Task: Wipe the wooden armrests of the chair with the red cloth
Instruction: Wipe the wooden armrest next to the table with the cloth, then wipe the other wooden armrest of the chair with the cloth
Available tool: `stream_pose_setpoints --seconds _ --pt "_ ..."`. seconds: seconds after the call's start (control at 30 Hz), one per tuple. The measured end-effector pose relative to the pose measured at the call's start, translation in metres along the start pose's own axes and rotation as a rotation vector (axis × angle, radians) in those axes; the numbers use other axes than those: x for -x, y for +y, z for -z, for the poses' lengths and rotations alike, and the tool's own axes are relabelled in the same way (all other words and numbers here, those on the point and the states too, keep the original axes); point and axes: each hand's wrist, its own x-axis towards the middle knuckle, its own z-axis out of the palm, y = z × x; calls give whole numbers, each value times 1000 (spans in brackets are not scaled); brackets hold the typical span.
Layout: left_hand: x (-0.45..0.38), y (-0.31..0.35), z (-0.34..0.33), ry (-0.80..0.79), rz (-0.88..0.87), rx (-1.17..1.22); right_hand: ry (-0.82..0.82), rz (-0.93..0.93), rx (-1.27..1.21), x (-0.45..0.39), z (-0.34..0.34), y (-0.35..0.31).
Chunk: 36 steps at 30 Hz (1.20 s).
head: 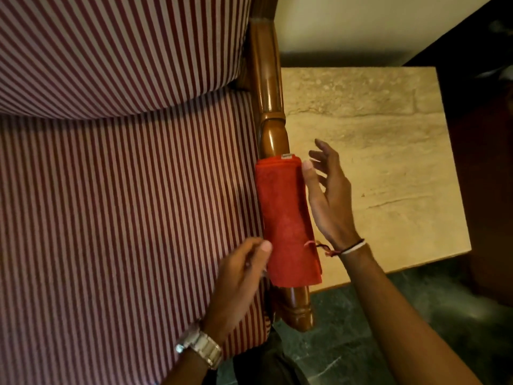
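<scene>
Draping the wooden armrest (268, 87) at frame centre, a folded red cloth (286, 218) sits between two open hands: left hand (238, 279) touching, right hand (327, 195) alongside

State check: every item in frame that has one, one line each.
red cloth: folded, draped over the armrest
armrest: middle covered, both ends bare
left hand: fingers at cloth's left edge, not gripping
right hand: open, thumb touching cloth's right edge
side table: beside the chair
</scene>
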Motion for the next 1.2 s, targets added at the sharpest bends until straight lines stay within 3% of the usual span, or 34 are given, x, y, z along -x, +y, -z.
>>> stream_pose_setpoints --seconds 0.1,0.33,0.57,0.97,1.2 --pt "3 6 -20 40 53 94 -91 102 90 -5 -9 5" --pt "-2 7 -25 131 50 89 27 233 223 -5 -17 2" --pt "5 9 6 65 -5 41 91 273 362 5 -37 -28" --pt "101 26 216 459 -150 -103 33 409 63 66 -206 -184" --pt "189 34 338 819 -140 -485 31 557 -149 126 -315 -284"
